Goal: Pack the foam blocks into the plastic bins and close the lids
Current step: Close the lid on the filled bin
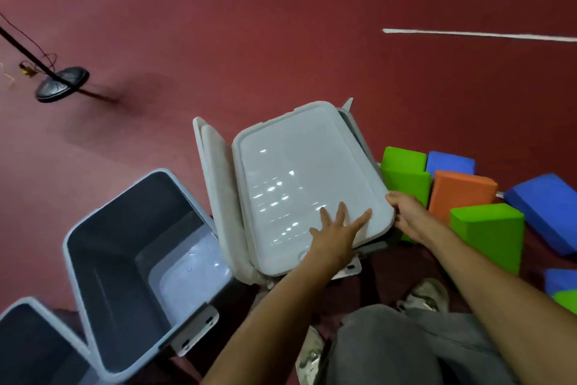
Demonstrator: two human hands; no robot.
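Note:
A grey plastic lid (296,178) lies tilted on top of a bin in the middle of the floor. My left hand (335,236) rests flat on the lid's near end with the fingers spread. My right hand (409,216) grips the lid's near right corner. Two more lids (215,185) lean upright against that bin's left side. An open empty grey bin (137,263) stands to the left, and the corner of another bin (34,344) shows at the bottom left. Green (487,235), orange (459,194) and blue (546,206) foam blocks lie in a pile on the right.
The floor is dark red with a white line (477,35) at the far right. A black stand with a round base (61,83) and cables sits at the far left. My knee in grey trousers (406,350) and a shoe (427,294) are below.

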